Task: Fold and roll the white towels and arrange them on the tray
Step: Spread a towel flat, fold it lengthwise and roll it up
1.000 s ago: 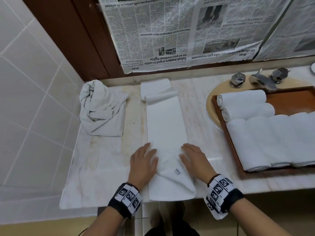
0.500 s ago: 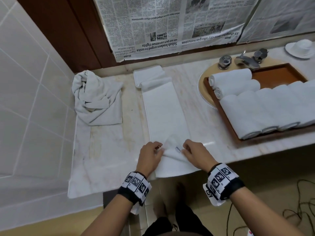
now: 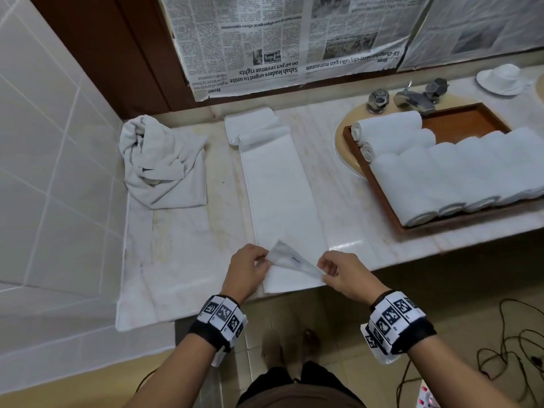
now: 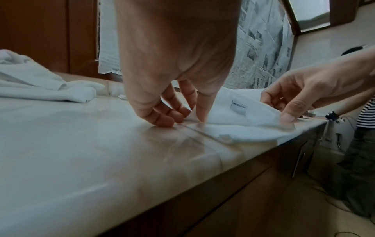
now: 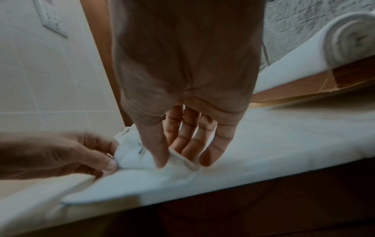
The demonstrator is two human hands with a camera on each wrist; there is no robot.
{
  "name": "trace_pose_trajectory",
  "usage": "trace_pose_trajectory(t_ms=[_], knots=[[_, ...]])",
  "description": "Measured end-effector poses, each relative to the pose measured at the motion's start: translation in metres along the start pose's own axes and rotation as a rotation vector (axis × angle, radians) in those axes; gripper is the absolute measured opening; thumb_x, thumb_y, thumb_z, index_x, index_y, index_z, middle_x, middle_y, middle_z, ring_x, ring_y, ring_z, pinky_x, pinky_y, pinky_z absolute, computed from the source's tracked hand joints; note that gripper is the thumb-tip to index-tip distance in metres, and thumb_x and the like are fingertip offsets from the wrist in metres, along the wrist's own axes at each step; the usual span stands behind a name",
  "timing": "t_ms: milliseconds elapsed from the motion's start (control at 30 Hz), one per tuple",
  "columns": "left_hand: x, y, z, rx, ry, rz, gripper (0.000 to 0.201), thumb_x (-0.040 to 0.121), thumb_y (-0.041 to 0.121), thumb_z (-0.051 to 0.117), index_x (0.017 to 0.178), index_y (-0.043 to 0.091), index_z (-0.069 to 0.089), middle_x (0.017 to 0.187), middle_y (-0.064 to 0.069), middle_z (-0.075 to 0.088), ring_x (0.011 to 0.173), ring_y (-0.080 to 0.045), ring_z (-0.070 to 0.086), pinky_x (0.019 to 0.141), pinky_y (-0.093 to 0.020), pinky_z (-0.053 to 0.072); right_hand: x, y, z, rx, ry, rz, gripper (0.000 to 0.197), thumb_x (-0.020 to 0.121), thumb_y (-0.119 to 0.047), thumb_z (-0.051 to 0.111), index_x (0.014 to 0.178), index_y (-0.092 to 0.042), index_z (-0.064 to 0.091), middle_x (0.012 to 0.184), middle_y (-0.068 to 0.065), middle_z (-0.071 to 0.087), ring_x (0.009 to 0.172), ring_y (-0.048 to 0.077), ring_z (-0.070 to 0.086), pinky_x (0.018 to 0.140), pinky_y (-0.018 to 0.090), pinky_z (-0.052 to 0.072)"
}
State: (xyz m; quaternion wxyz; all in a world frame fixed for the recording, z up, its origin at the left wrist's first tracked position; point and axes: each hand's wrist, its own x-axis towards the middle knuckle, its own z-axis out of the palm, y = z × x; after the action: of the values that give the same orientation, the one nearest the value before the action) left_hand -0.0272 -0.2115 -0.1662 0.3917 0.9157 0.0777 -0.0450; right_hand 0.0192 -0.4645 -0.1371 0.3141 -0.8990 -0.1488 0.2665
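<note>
Marble counter (image 3: 182, 260) — long folded towel (image 3: 282, 195), corner-turned.

- My head view looks steeply down over the counter's (image 3: 182, 260) front edge.
- Each wrist view sits low, close behind my fingers, facing the back wall.
- All three share the folded towel's near end (image 3: 290, 262) (image 4: 233, 115) (image 5: 134, 154).

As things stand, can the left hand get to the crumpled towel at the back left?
Probably yes. The crumpled towel lies on bare counter on the left hand's own side with nothing between, but that hand is pinching the flat towel and must let go first.
</note>
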Motion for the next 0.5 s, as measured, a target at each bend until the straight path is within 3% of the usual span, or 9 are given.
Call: trace_pose_trajectory(t_ms=[167,233,333,433,500], knots=[[-0.011,0.000,0.005,0.014,0.000,0.023,0.020,0.086,0.016,0.072,0.105,0.014,0.075,0.111,0.004,0.063,0.099,-0.012,0.053,0.081,-0.010,0.030,-0.002,-0.001,0.008,-0.144,0.073,-0.094,0.012,0.092,-0.016,0.062,0.102,-0.022,0.061,0.095,-0.010,0.057,0.086,0.008,0.055,0.080,0.024,0.051],[-0.017,0.002,0.005,0.011,0.015,0.037,0.018,0.083,0.006,0.069,0.095,0.016,0.078,0.108,0.007,0.063,0.098,-0.008,0.053,0.084,0.001,0.028,-0.002,0.003,0.012,-0.220,0.072,-0.148,0.014,0.092,-0.019,0.060,0.105,-0.023,0.058,0.101,-0.009,0.054,0.091,0.009,0.052,0.081,0.028,0.051],[-0.023,0.000,0.005,0.028,0.046,0.047,0.032,0.081,-0.007,0.061,0.090,0.018,0.079,0.111,0.006,0.063,0.099,-0.007,0.050,0.086,0.005,0.025,-0.004,0.009,0.014,-0.258,0.068,-0.150,0.017,0.091,-0.018,0.059,0.107,-0.022,0.057,0.104,-0.007,0.052,0.095,0.011,0.050,0.080,0.030,0.051],[-0.027,-0.005,0.006,0.043,-0.023,0.044,0.034,0.082,-0.002,0.065,0.102,0.022,0.077,0.123,0.007,0.057,0.111,-0.011,0.048,0.090,0.005,0.023,-0.005,0.014,0.012,-0.193,0.081,-0.145,0.016,0.090,-0.013,0.061,0.104,-0.021,0.057,0.100,-0.008,0.052,0.092,0.010,0.051,0.084,0.027,0.050],[-0.031,-0.006,0.003,0.041,-0.117,0.002,0.040,0.084,0.003,0.062,0.115,0.026,0.071,0.133,0.012,0.049,0.124,-0.011,0.040,0.101,-0.001,0.023,-0.007,0.017,0.009,-0.140,0.054,-0.136,0.017,0.089,-0.012,0.063,0.103,-0.022,0.059,0.101,-0.009,0.051,0.092,0.008,0.052,0.086,0.022,0.048]])
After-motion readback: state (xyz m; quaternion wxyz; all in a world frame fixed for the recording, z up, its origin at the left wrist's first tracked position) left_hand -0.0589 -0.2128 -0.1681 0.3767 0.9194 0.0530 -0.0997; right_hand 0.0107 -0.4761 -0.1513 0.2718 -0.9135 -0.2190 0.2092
